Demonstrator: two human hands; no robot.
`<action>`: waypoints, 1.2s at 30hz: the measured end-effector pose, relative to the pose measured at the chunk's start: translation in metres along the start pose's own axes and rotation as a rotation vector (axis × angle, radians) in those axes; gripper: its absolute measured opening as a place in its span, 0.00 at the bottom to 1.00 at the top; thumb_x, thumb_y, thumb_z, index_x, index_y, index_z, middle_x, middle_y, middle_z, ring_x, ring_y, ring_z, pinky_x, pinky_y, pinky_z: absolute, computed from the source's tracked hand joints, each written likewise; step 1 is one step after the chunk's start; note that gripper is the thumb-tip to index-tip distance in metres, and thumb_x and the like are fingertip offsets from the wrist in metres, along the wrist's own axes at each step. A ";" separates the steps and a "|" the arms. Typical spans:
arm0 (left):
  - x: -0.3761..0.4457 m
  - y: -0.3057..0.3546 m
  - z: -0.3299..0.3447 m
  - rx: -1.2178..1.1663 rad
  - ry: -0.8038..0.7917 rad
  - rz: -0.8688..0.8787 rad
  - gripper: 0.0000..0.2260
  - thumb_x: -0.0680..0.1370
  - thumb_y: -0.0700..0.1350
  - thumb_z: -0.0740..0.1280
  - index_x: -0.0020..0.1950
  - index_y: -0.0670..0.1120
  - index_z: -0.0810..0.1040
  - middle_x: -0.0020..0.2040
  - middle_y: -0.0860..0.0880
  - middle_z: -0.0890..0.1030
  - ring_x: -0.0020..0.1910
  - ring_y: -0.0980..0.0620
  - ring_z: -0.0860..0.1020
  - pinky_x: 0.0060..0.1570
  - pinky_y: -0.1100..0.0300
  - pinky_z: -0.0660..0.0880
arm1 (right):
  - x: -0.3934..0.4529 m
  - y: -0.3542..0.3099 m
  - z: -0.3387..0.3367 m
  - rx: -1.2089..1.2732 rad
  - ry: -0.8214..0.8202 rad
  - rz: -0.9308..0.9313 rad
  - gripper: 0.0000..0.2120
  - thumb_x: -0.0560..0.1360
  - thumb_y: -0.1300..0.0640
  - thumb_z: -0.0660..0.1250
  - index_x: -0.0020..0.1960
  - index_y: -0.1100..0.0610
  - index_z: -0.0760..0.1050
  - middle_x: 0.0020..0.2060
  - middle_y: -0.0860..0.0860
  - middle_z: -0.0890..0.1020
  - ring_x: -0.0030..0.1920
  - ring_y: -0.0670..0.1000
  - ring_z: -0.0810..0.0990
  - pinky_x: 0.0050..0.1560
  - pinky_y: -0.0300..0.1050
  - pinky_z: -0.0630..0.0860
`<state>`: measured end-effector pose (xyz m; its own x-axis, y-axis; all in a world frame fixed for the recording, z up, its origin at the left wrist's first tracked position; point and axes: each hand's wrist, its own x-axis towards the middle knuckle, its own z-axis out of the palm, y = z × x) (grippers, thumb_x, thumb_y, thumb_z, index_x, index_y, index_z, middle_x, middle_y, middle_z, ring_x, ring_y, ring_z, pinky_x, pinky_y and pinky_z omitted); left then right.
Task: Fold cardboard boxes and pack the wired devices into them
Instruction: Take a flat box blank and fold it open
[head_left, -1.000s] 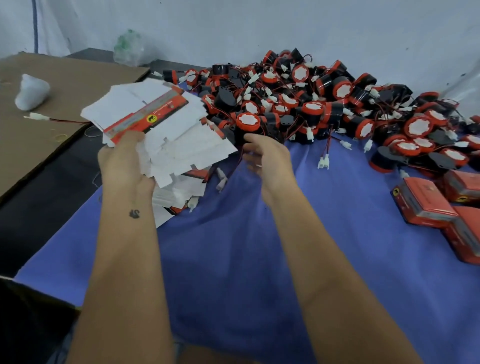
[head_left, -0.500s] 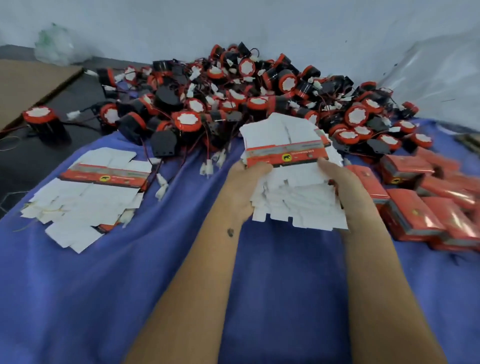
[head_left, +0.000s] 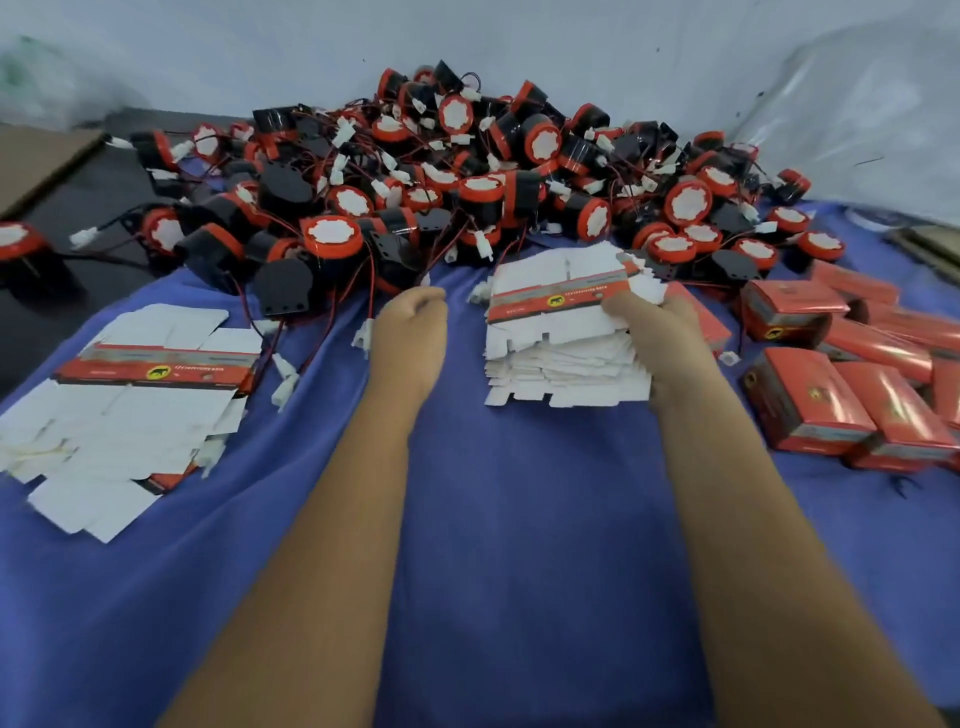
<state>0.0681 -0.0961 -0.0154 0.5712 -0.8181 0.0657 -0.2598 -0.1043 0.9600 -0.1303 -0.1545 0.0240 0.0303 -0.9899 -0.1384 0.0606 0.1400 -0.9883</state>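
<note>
My right hand (head_left: 660, 343) grips a stack of flat, unfolded cardboard boxes (head_left: 561, 332), white with a red printed strip, held low over the blue cloth right of centre. My left hand (head_left: 410, 338) hovers just left of that stack with fingers curled and nothing in it. A second stack of flat boxes (head_left: 130, 405) lies on the cloth at the left. A big heap of red-and-black wired devices (head_left: 467, 192) with white connectors fills the back of the table.
Several folded red boxes (head_left: 857, 374) lie in a cluster at the right edge. The blue cloth (head_left: 493, 519) covers the table in front of me. A brown cardboard sheet (head_left: 36, 161) sits at the far left, a white wall behind.
Both hands carried part of the flat-box stack from the left to the right of centre. My left hand has let go of it; my right hand keeps holding.
</note>
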 end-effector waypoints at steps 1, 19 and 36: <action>0.000 -0.001 -0.002 -0.045 0.013 -0.011 0.13 0.83 0.43 0.58 0.63 0.51 0.78 0.50 0.48 0.81 0.33 0.60 0.74 0.32 0.65 0.68 | 0.002 0.001 0.011 -0.012 -0.020 0.022 0.05 0.75 0.63 0.67 0.50 0.58 0.75 0.36 0.52 0.85 0.31 0.49 0.84 0.26 0.42 0.78; -0.008 -0.004 0.000 -0.052 -0.027 0.148 0.13 0.78 0.41 0.67 0.60 0.52 0.82 0.55 0.57 0.82 0.54 0.63 0.79 0.52 0.69 0.76 | -0.005 0.037 0.028 -0.524 -0.061 -0.430 0.21 0.72 0.49 0.69 0.65 0.50 0.77 0.62 0.45 0.77 0.68 0.50 0.70 0.68 0.52 0.70; -0.019 0.008 -0.003 -0.239 0.068 0.102 0.14 0.76 0.37 0.65 0.54 0.56 0.79 0.43 0.63 0.82 0.44 0.67 0.80 0.42 0.72 0.75 | -0.017 0.030 0.031 -0.835 0.181 -0.855 0.08 0.79 0.58 0.66 0.49 0.58 0.84 0.38 0.52 0.84 0.37 0.48 0.68 0.61 0.59 0.71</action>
<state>0.0578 -0.0794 -0.0082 0.6047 -0.7769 0.1754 -0.1320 0.1194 0.9840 -0.0984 -0.1331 -0.0017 0.1507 -0.7539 0.6395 -0.6725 -0.5523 -0.4927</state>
